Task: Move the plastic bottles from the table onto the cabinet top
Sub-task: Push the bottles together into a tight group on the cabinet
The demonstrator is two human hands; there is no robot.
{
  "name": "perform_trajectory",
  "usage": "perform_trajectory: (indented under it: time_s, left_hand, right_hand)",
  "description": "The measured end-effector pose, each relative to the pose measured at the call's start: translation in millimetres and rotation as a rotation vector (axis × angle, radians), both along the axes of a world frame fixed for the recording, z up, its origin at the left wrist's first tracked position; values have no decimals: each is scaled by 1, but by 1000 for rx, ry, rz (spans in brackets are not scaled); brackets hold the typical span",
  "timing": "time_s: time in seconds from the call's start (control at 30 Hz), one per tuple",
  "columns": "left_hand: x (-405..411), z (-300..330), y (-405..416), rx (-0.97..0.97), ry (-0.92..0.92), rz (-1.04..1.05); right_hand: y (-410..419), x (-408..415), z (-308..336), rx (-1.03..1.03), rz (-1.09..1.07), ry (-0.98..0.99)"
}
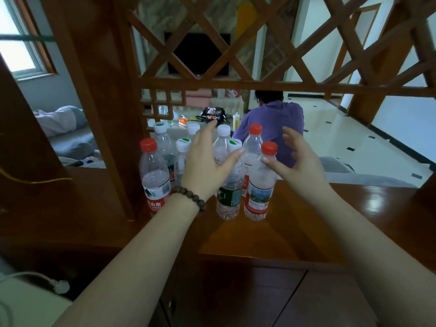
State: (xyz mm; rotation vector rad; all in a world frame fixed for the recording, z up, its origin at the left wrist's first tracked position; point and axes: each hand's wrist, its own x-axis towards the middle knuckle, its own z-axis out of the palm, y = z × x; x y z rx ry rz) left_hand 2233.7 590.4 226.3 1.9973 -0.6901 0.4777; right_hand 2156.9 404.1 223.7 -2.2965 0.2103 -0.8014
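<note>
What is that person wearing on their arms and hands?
Both arms are bare, with no sleeves showing. The left hand has a bracelet of round dark brown beads at its wrist. The right hand wears nothing: no rings, no gloves.

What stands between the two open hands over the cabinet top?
In the head view, two bottles stand between the left hand and right hand: a green-label bottle and a red-capped bottle.
</note>
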Motion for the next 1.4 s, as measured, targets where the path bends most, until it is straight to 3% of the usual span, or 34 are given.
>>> perform_trajectory:
  time_s: [0.13,0.23,0.5,0.63,0.8,1.13,1.4]
  left_hand:
    - [18,49,34,135,-242,43]
    - [42,76,66,302,-306,-18]
    - [101,106,113,897,-196,75]
    - [135,94,102,1076,-113,66]
    - [159,79,91,1038,30,36]
    - [165,83,90,942,8,113]
    - [159,77,93,987,36,172]
  right_hand:
    - [19,12,53,-224,95,-38]
    - [34,30,76,-330,217,-7]
    - [65,114,98,-588,442,280]
    - [80,162,94,-727,468,448]
    - [86,195,85,-805,507,597]
    - [89,205,81,-793,574,551]
    - [106,217,79,-809,599,513]
